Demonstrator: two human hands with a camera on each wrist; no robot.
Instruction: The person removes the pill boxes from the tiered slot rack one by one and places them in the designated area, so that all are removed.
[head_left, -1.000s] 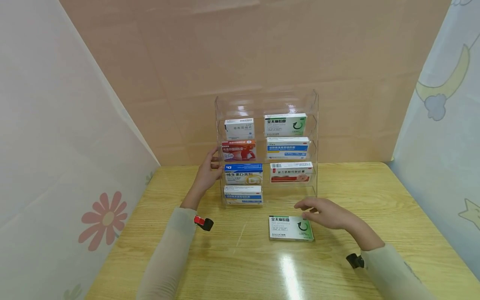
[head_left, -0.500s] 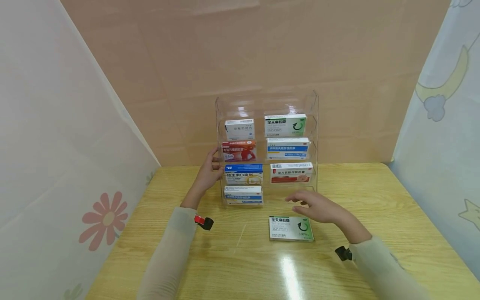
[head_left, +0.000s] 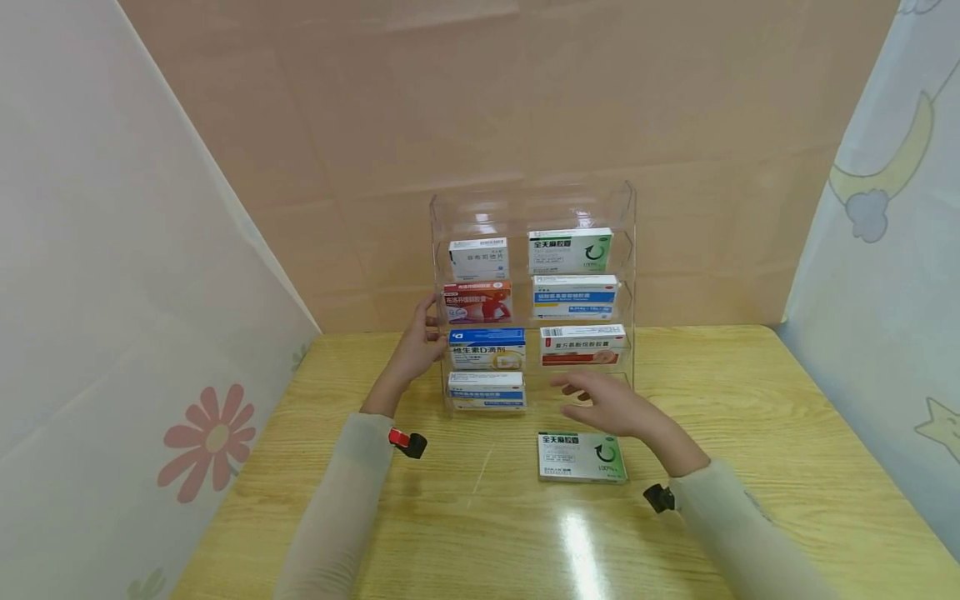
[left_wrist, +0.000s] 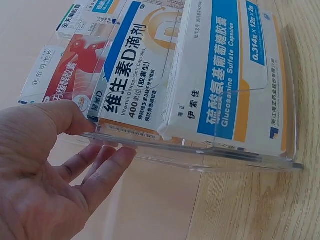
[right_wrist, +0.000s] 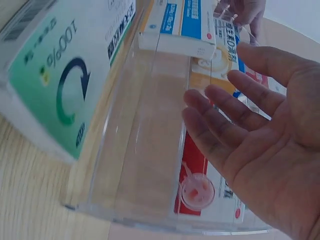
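Observation:
A clear acrylic display rack [head_left: 532,208] stands on the wooden table, its tiers filled with medicine boxes. My left hand [head_left: 416,346] grips the rack's left side edge; in the left wrist view the thumb lies on the front and the fingers [left_wrist: 107,172] lie behind the side wall, beside the blue-and-white vitamin D box [left_wrist: 132,75]. My right hand [head_left: 611,404], fingers loosely bent and holding nothing, hovers before the bottom tier's right half. Just below it, a green-and-white capsule box [head_left: 580,458] lies flat on the table.
The rack's left column holds a white box [head_left: 478,258], a red box [head_left: 477,302] and a blue-striped box [head_left: 486,393]. On the right are a green box [head_left: 570,250], a blue-striped box [head_left: 575,298] and a red-striped box [head_left: 582,346]. A brown backdrop [head_left: 480,108] rises behind.
My right hand has moved left and slightly up, from over the green-and-white box's right end toward the rack's bottom tier. The left hand and the boxes stay where they were.

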